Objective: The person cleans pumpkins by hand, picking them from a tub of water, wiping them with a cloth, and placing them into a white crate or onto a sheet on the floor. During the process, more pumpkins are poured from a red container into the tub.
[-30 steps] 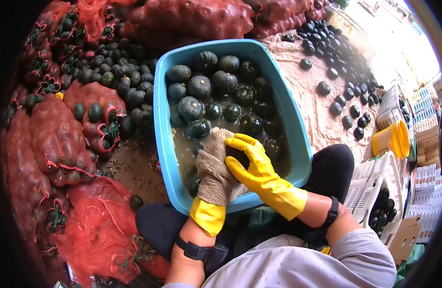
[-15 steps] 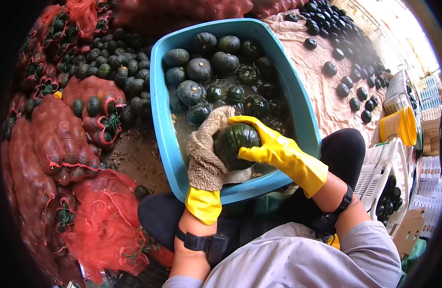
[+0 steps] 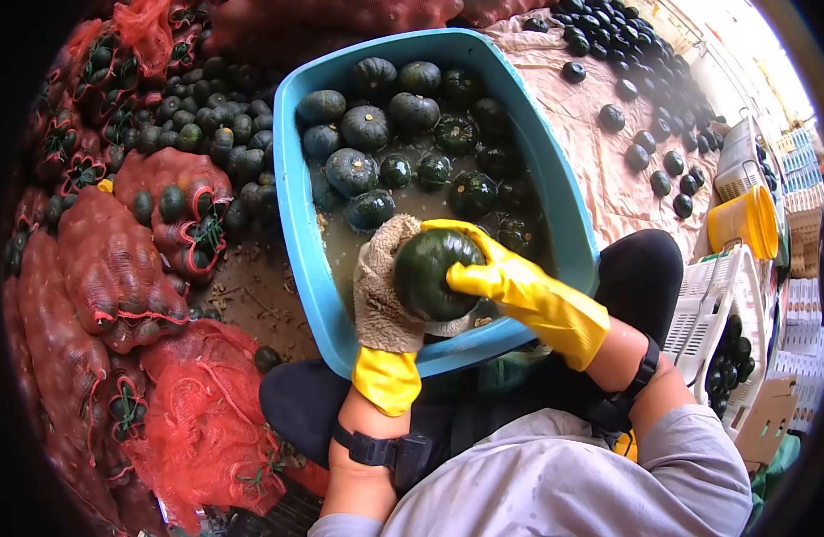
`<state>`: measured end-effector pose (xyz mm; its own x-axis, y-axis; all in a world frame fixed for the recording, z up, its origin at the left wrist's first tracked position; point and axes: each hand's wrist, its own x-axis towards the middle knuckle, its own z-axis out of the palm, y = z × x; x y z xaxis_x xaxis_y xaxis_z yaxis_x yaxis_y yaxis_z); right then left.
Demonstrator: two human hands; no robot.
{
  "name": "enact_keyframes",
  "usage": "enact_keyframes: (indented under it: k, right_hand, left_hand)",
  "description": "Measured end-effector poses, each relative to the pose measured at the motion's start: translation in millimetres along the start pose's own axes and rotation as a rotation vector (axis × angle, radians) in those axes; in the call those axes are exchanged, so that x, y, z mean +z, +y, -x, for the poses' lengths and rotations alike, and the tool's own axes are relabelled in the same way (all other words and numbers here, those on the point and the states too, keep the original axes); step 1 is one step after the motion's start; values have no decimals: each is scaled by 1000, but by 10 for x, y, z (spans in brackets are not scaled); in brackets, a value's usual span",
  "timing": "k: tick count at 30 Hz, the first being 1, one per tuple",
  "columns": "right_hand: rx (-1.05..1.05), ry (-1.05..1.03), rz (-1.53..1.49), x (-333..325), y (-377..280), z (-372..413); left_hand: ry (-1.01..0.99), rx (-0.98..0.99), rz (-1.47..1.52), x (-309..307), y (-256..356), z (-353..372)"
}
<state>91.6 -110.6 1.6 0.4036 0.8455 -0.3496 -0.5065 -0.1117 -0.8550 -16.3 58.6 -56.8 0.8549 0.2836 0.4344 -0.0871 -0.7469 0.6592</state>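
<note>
A dark green squash [image 3: 437, 277], wet and shiny, is held over the near end of a blue tub [image 3: 291, 215]. My right hand [image 3: 492, 273], in a yellow rubber glove, grips it from the right, thumb across its front and fingers over the top. My left hand [image 3: 387, 358], gloved too, presses a beige towelling cloth [image 3: 380, 291] against the squash's left side. The cloth wraps that hand and hides its fingers. Several more squash [image 3: 365, 128] sit in murky water in the tub beyond my hands.
Red mesh sacks [image 3: 116, 259] of squash crowd the left side, with loose squash [image 3: 210, 116] piled behind them. Squash [image 3: 637, 157] are spread over a pinkish sheet [image 3: 564, 116] at the right. A yellow bucket [image 3: 741, 224] and white crates [image 3: 712, 300] stand right of my knee.
The squash has turned in my hands and shifted slightly left and nearer me. The cloth has slid lower along its left side. My right hand still grips it.
</note>
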Motion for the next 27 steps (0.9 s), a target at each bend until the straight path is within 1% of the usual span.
enact_keyframes:
  k: [1, 2, 3, 4, 5, 6, 7, 8, 9, 10, 11, 12, 13, 14, 16, 18, 19, 20, 21, 22, 24, 25, 26, 27]
  right_hand:
    - [0, -1, 55, -5, -10, -6]
    - [-74, 164, -3, 35, 267, -110]
    - [-155, 325, -48, 75, 544, -213]
    - [-145, 382, -29, 84, 446, -242]
    - [-212, 382, 341, 54, 253, -194]
    - [-178, 399, 807, 41, 27, -120]
    - [-285, 299, 820, 51, -45, -64]
    - [-388, 193, 833, 50, -88, -18]
    - [-361, 172, 898, 31, -127, 21]
    - [-272, 129, 594, 11, -66, 6]
    - [-185, 86, 291, -15, 39, -48]
    - [-101, 41, -11, -16, 108, -100]
    - [-133, 220, -180, 171, 223, -101]
    - [-75, 402, -137, 263, 234, -108]
    - [-285, 397, 103, 186, 352, -225]
    - [-368, 316, 531, 48, 224, -128]
    - [-416, 284, 746, 67, 107, -56]
    - [-463, 245, 966, 49, 46, -10]
    - [-563, 200, 905, -9, 84, -5]
    - [-465, 229, 665, 12, 102, -35]
    - [-265, 281, 183, 134, 150, -141]
    - [-381, 377, 261, 14, 465, -331]
    - [-259, 514, 251, 106, 460, -361]
    - [-384, 620, 442, 32, 569, -417]
  left_hand:
    - [29, 134, -196, 11, -46, 5]
    - [74, -15, -196, 140, 13, 40]
    - [157, -224, 224, 255, 55, 17]
    - [232, -432, 645, 357, 87, -20]
    - [209, -311, 421, 349, 41, 1]
    - [212, -196, 194, 342, -5, 21]
    - [182, -170, 285, 154, 174, -60]
    - [143, -150, 276, 43, 261, -128]
    - [105, -129, 268, -68, 348, -196]
    - [67, -108, 260, -180, 437, -265]
    - [35, -7, 80, -177, 368, -239]
    - [98, -100, 146, -60, 331, -192]
    - [169, -190, 220, 58, 295, -143]
    - [246, -273, 297, 152, 288, -120]
    - [398, -656, 1048, 283, 283, -146]
    - [243, -355, 592, 138, 206, -125]
    - [225, -205, 377, 56, 180, -124]
    - [192, -88, 529, -46, 184, -124]
    - [121, -211, 614, -88, 193, -133]
    - [57, -339, 692, -130, 203, -143]
    - [51, -382, 565, -33, 336, -121]
    - [47, -399, 499, 4, 395, -118]
    - [35, -407, 428, 10, 425, -114]
    - [23, -414, 357, 17, 453, -110]
